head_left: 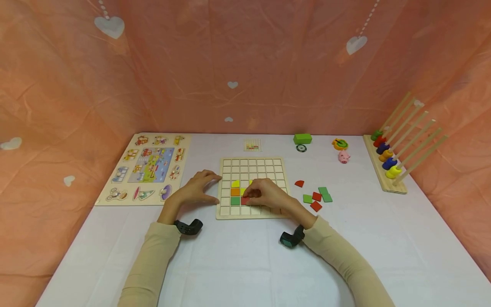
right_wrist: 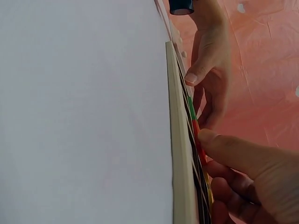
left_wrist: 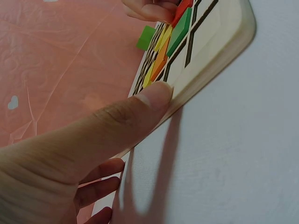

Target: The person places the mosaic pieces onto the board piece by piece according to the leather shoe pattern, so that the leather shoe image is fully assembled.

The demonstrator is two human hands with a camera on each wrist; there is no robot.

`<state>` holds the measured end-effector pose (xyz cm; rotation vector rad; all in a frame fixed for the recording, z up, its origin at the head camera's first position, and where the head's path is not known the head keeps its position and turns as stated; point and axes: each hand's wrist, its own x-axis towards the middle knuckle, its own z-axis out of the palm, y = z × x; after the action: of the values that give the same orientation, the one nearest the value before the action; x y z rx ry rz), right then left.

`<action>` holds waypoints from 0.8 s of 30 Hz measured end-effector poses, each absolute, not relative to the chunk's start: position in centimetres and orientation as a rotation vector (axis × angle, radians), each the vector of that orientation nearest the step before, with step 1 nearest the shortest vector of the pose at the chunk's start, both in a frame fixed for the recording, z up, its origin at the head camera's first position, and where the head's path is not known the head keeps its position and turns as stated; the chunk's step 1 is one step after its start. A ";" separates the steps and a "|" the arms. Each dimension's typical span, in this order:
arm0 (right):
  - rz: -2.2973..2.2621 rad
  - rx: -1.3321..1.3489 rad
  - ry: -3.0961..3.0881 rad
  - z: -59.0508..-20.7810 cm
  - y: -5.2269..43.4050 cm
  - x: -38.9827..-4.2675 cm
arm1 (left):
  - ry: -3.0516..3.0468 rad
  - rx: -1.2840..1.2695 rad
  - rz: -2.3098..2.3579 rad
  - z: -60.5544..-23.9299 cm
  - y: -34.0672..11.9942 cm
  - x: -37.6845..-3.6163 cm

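A wooden grid board (head_left: pixel 253 164) lies at the table's centre. In its lower left cells sit a yellow tile (head_left: pixel 235 183), an orange tile (head_left: pixel 235 192) and a green tile (head_left: pixel 235 200). My right hand (head_left: pixel 253 195) reaches over the board and pinches a red tile (head_left: pixel 244 200) beside the green one. The right wrist view shows the thumb (right_wrist: pixel 219 144) pressing on that red tile (right_wrist: pixel 198 135). My left hand (head_left: pixel 209 187) rests with straight fingers on the board's left edge. The left wrist view shows its thumb (left_wrist: pixel 140 112) against the board's rim (left_wrist: pixel 219 56).
Several loose red and green tiles (head_left: pixel 316 197) lie right of the board. A vehicle peg puzzle (head_left: pixel 147 168) lies to the left. Behind are a pattern card (head_left: pixel 252 145), a green block (head_left: pixel 302 138), a toy pig (head_left: pixel 343 157) and a rod rack with coloured rings (head_left: pixel 389 164).
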<state>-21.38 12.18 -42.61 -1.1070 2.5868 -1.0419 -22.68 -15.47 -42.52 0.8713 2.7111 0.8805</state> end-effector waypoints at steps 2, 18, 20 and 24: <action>-1.013 -1.114 2.600 -42.6 12.2 -21.4 | 2.709 0.872 0.884 -42.5 -15.5 -22.7; -1.120 -1.112 2.688 -40.6 16.4 -22.5 | 2.697 0.848 0.874 -42.6 -15.4 -22.7; -1.140 -1.100 2.693 -40.2 17.5 -22.4 | 2.701 0.854 0.867 -42.6 -15.4 -22.7; -1.126 -1.027 2.697 -39.4 19.7 -22.1 | 2.703 0.862 0.863 -42.5 -15.4 -22.7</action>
<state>-22.13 19.72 -39.39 -1.0267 2.6973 -1.1258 -22.74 -15.43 -42.51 0.8624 2.7033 0.8633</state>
